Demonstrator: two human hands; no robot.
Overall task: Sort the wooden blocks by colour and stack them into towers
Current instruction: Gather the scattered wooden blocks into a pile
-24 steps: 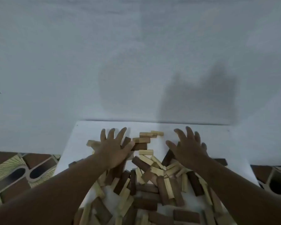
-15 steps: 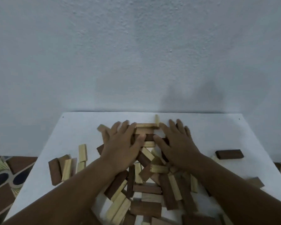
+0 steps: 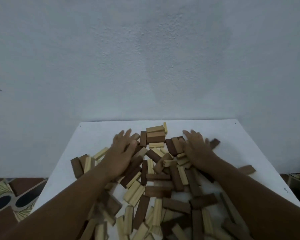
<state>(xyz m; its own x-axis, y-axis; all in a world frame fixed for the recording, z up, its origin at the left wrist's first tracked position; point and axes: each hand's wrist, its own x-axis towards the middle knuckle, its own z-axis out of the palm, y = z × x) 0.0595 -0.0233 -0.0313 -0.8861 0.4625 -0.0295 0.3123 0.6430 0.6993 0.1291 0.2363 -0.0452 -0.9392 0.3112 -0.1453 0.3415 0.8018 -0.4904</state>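
Spanning a white table set against a pale textured wall, a jumble of dark and light wooden blocks lies unsorted, with patterned floor tiles showing at the far left and a dark block beside a light one at the heap's left edge. Left hand and right hand, well apart, lie flat with fingers extended on the heap, either side of a small layered stack near the table's far edge; neither grasps a block.
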